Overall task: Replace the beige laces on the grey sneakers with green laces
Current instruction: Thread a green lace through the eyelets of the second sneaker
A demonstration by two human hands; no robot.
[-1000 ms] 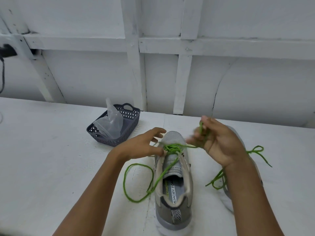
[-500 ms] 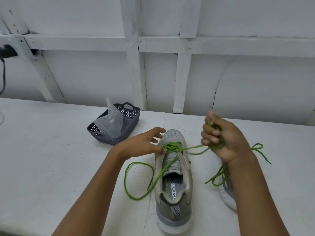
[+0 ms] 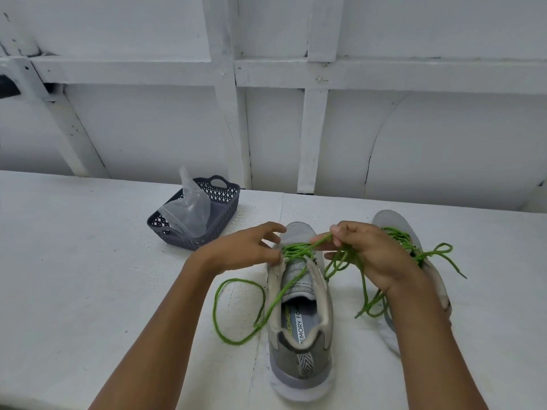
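A grey sneaker point(image 3: 300, 344) stands on the white table, heel toward me, with a green lace point(image 3: 236, 315) threaded through its front eyelets. My left hand point(image 3: 242, 251) pinches the lace crossing at the sneaker's left eyelet row, the free end looping on the table to the left. My right hand point(image 3: 367, 255) pinches the other end of the lace just right of the tongue, with slack bunched in its fingers. The second grey sneaker point(image 3: 396, 223) lies behind my right hand, laced and tied in green, mostly hidden by my forearm.
A dark grey perforated basket point(image 3: 225, 199) holding a clear plastic bag point(image 3: 189, 208) sits at the back left of the shoes. A white panelled wall runs along the table's far edge.
My right hand has swung back left and down from its pulled-out position toward the sneaker's eyelets, bringing the lace slack with it. My left hand stays at the eyelets.
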